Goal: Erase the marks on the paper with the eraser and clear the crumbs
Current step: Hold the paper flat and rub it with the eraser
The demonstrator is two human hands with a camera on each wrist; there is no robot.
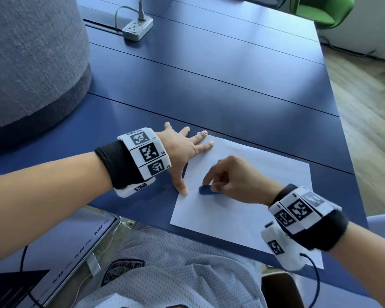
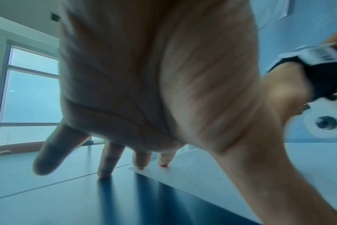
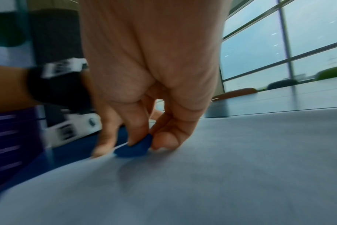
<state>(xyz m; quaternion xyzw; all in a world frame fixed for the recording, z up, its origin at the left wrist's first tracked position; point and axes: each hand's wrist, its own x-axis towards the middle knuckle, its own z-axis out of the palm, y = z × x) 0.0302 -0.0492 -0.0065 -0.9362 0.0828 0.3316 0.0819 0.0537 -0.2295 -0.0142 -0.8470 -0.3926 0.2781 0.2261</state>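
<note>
A white sheet of paper (image 1: 249, 196) lies on the blue table (image 1: 209, 85) near its front edge. My left hand (image 1: 185, 150) is spread flat, fingers on the paper's far left corner and thumb on its left edge. My right hand (image 1: 229, 176) pinches a small blue eraser (image 1: 206, 190) and holds it down on the paper close to the left thumb. In the right wrist view the eraser (image 3: 135, 148) sits between thumb and fingertips against the paper (image 3: 202, 175). Tiny dark specks dot the paper (image 2: 192, 172) near the left hand. No marks are plainly visible.
A grey fabric-covered round body (image 1: 31, 63) stands at the table's left. A grey power strip (image 1: 137, 28) with a cable lies at the far side. A green chair (image 1: 320, 10) is beyond the table. Wooden floor shows to the right.
</note>
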